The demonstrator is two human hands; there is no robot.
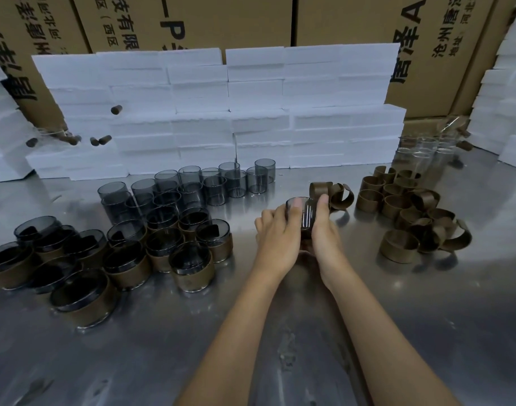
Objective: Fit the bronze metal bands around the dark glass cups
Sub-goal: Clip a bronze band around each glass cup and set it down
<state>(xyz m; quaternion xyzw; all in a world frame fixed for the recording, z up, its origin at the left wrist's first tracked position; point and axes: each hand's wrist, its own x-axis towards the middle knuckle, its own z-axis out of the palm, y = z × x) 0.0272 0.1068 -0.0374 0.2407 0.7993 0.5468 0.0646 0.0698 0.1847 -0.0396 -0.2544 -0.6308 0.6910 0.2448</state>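
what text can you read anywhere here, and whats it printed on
"唐泽" in large black characters, rotated sideways, on the right cardboard box.
"沧州唐泽" in smaller black characters, on that same box; the lines beside it are too blurred to read.
"技有限" and "(西区)", on the middle cardboard box.
"P", large, on that middle box.
Print on the far left cardboard box: too skewed to read surely.
Cups, bands, foam blocks: no text.

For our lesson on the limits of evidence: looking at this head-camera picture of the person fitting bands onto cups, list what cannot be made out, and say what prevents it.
- Held cup, head view: the left hand and right hand cover its lower part, so a band there cannot be confirmed.
- Banded cups: the left edge cuts off the outermost.
- Clear glasses, far right: blurred, uncountable.
- Cardboard boxes: print cropped by the top edge and hidden by white foam blocks.
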